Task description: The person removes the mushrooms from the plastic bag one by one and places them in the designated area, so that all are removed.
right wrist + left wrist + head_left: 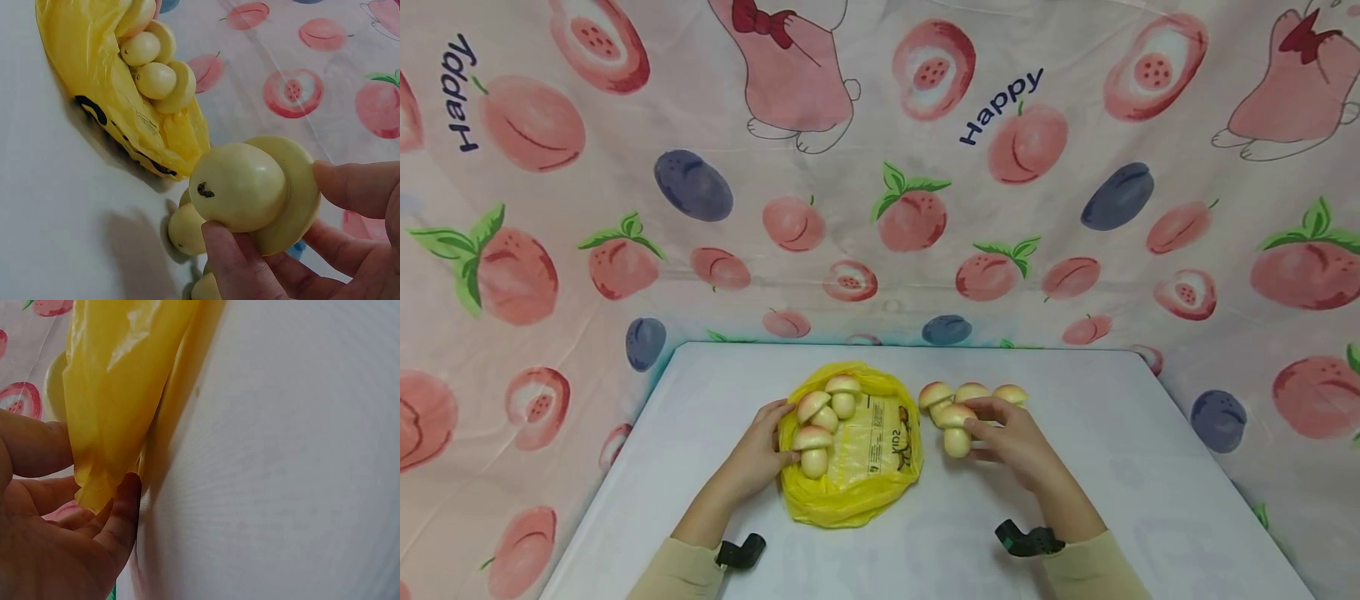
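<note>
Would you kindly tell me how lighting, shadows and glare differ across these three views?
Head view: the brightest, with fairly even light; left wrist view: dimmer, with glare on the yellow bag and faint ripples across the white tabletop; right wrist view: also dim, with a broad soft shadow on the white tabletop, beyond the held mushroom.

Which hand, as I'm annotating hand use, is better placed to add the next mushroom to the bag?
Probably the right hand: its fingers hold a mushroom beside the bag, while the left hand grips the bag.
</note>
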The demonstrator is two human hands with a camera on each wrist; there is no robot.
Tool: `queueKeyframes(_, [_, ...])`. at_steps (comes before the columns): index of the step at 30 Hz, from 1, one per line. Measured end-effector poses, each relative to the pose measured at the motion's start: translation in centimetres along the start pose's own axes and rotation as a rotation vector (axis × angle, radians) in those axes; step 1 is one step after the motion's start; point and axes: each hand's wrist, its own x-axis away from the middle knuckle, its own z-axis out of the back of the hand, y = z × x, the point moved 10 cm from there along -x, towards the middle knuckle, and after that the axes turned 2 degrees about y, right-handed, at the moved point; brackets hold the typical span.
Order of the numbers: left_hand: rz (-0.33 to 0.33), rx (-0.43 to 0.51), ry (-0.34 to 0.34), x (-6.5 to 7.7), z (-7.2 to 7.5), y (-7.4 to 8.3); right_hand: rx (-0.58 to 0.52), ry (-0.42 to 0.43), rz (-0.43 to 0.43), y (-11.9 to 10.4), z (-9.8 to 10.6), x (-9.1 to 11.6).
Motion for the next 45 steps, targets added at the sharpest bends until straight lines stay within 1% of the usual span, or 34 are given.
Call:
queueKeyframes(4, [0.001,-0.002,0.001,0.0,0.0,0.1,0.014,0.008,0.007,0.0,1.1,0.4])
queueKeyframes(10, [0.001,-0.001,0.003,0.1,0.0,0.2,0.004,0.027,-0.009,0.1,2.8,0.8])
queueKeyframes(17, [-0.015,0.016,0.005,0.3,0.0,0.4,0.068,0.068,-0.057,0.8,4.9,1.2])
queueKeyframes(22, [0.003,0.012,0.0,0.3,0.1,0.3,0.079,0.072,-0.046,1.1,6.2,1.5])
queueKeyframes(29, [0.006,0.015,0.0,0.3,0.1,0.3,0.109,0.074,-0.042,1.6,7.9,1.6])
queueKeyframes(37, [-0.002,0.013,-0.001,0.4,0.0,0.5,0.141,0.076,-0.08,2.8,9.8,1.7])
queueKeyframes(45, [-0.011,0.003,0.002,0.4,0.1,0.5,0.134,0.078,-0.09,3.2,11.2,2.1])
